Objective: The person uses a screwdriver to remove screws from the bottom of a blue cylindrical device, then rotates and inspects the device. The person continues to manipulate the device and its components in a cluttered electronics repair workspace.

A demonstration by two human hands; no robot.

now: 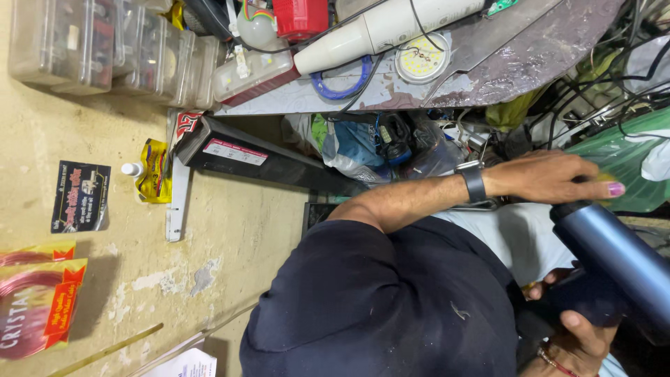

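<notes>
Here, line by line:
Left hand: the left hand (555, 176) wears a dark watch (474, 183) on its wrist. Its fingers are bent down over the black top end of the blue bottle (614, 251) and grip it. One nail is painted pink.
Right hand: the right hand (583, 338) is low in the picture, with a thin band on its wrist. Its fingers are curled around the dark lower end of the bottle.
Blue bottle: it is a long, round, shiny tube. It is held up between both hands, tilted, in front of the person's dark shirt (391, 300).
Desk: the desk (530, 49) is well apart from the bottle. On it lie a white tube-shaped tool (377, 29), a round lamp disc with many small lights (421, 58) and a blue ring of wire (340, 78).
Wall: clear plastic boxes (105, 45) stand in a row there. Packs of coiled copper wire (38, 300) lie close by.
Under the desk: a long black box (258, 159) and some bags.
</notes>
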